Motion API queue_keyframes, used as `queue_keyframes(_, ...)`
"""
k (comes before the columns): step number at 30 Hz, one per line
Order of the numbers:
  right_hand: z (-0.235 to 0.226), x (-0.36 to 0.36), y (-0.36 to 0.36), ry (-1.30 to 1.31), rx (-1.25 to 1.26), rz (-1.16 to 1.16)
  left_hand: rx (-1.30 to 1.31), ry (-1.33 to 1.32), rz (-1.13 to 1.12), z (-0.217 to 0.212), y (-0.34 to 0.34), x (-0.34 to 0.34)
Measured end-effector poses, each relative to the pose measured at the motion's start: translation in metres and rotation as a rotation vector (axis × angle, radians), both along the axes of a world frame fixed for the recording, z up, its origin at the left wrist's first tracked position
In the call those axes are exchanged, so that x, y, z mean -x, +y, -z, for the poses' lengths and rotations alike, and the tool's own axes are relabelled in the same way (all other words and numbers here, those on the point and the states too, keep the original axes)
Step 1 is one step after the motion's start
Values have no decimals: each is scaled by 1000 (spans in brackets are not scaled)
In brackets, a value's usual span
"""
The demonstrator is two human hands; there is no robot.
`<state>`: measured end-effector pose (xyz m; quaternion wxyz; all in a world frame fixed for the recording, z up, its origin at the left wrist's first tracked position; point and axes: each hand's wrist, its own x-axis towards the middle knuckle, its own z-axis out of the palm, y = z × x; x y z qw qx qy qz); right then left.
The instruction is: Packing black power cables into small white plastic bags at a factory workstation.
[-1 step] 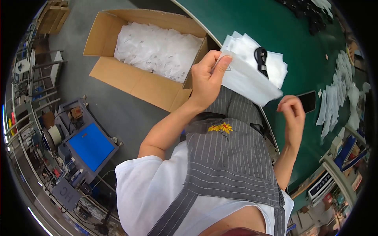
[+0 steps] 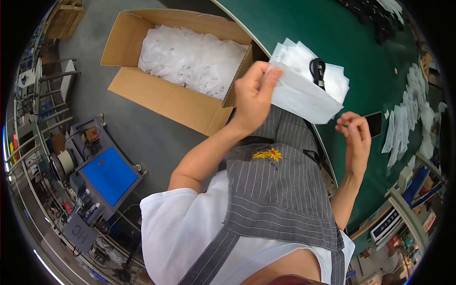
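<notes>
My left hand [image 2: 255, 95] pinches one end of a white, translucent plastic bag [image 2: 304, 97] between thumb and fingers. The bag stretches out to the right, over the table's near edge. Just beyond that bag, a stack of similar white bags [image 2: 338, 83] lies fanned out on the green table [image 2: 294, 23]. A coiled black cable [image 2: 317, 72] rests on the stack, its lower end partly behind the held bag. My right hand [image 2: 356, 140] is to the right of the bag's free end, apart from it, with loosely curled, separated fingers and nothing visible in them.
At the left, an open cardboard box [image 2: 166, 103] holds many white bags [image 2: 190, 57]. A dark phone [image 2: 374, 124] lies beyond my right hand. More bags [image 2: 401, 126] are spread at the far right, and black cables [image 2: 370, 19] are heaped at the back. A cart [image 2: 110, 175] with a blue top stands left.
The held bag has turned so that more of its broad face shows at its free end. My right hand's fingers have opened a little.
</notes>
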<state>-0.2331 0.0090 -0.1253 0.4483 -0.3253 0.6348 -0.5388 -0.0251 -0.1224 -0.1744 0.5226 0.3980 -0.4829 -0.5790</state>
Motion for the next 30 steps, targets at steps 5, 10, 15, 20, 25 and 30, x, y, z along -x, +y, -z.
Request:
queue_keyframes(5,-24,-19,-43,601,286,126,236,-106,179,-21,-2,9)
queue_keyframes(10,-53,-41,-65,607,-230,-493,624,-46,444,-33,-21,9)
queue_keyframes(15,-25,-39,-56,420,-241,-163,-17,-204,-224,58,-134,-45)
queue_keyframes(20,-22,-55,-66,378,-271,-268,-488,-899,116,281,-163,-90)
queue_keyframes(25,-16,-53,-65,334,-260,-274,-461,-1165,67,282,-155,-87)
queue_keyframes(30,-10,-47,-59,144,-303,-150,-165,-561,-115,172,-109,-108)
